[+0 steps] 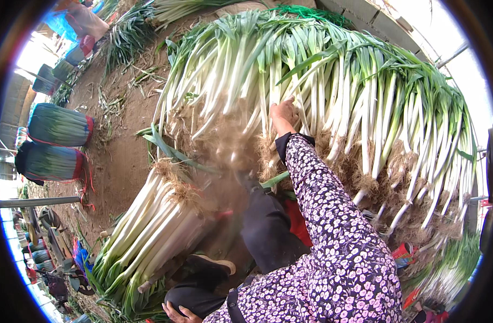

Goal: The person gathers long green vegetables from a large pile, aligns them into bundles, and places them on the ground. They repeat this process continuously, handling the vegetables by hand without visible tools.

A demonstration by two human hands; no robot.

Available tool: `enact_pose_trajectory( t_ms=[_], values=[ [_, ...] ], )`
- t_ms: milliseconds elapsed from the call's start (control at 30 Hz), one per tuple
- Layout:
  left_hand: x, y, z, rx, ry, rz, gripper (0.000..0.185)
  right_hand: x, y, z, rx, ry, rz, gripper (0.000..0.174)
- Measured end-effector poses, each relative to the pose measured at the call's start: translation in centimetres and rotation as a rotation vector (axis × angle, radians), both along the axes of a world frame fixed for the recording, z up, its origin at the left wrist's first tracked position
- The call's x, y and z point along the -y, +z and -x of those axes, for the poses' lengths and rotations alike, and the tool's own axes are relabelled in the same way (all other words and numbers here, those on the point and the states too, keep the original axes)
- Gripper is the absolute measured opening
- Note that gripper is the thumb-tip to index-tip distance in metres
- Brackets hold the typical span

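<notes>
My right hand (284, 115) reaches into a long row of leeks (347, 97), back of the hand up, against their white shafts. One slanting leek (307, 78) runs down to its fingertips; whether the fingers close on it cannot be made out. My left hand (181, 313) rests at my bent knee at the bottom edge, fingers spread, holding nothing visible. Before me on the left lies a pile of leeks (149, 226), hairy roots towards the row and green leaves towards me. Dust or motion blurs the roots and soil between pile and row.
Bundled leeks (60, 125) with red ties stand on the bare soil (117, 161) at left, near a metal pole (38, 202). Concrete blocks (359, 18) edge the row behind. A red packet (404, 252) lies at right, and my shoe (210, 264) is beside the pile.
</notes>
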State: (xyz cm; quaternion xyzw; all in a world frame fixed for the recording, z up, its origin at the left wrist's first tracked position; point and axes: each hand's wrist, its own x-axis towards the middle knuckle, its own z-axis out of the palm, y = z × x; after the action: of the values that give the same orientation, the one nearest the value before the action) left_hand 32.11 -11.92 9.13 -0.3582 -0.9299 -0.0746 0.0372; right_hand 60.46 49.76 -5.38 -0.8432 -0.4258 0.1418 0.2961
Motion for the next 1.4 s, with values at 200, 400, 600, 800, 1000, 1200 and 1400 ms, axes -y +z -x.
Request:
enact_pose_trajectory(
  t_ms=[200,400,600,800,1000,1200,1400],
  values=[
    [-0.3,0.1,-0.2,0.004,-0.026,-0.052,0.044,-4.2,0.9,-3.9,-0.922,0.205,-0.057,0.024],
    [-0.4,0.2,-0.6,0.021,-0.015,-0.041,0.043,-0.2,3.8,-11.1,-0.615,0.439,0.109,0.035],
    [-1.0,0.0,-0.6,0.001,-0.008,-0.026,0.044,5.0,-0.9,-12.1,-0.132,0.394,0.004,0.044],
    [-1.6,0.8,-1.6,-0.011,0.024,-0.012,0.041,0.0,-3.7,-6.5,-0.033,0.534,-0.272,0.052],
    [-3.1,1.4,-1.3,-0.043,-0.081,-0.056,0.042,-10.4,-5.6,-1.1,-0.162,0.464,-0.112,0.067],
    [-4.9,2.0,-0.9,-0.061,-0.045,-0.028,0.042,-17.7,-6.3,1.2,-0.172,0.356,0.004,0.091],
    [-5.8,2.1,-0.4,-0.027,-0.046,-0.023,0.041,-23.5,-7.7,0.5,-0.603,0.178,-0.048,0.067]
  ],
)
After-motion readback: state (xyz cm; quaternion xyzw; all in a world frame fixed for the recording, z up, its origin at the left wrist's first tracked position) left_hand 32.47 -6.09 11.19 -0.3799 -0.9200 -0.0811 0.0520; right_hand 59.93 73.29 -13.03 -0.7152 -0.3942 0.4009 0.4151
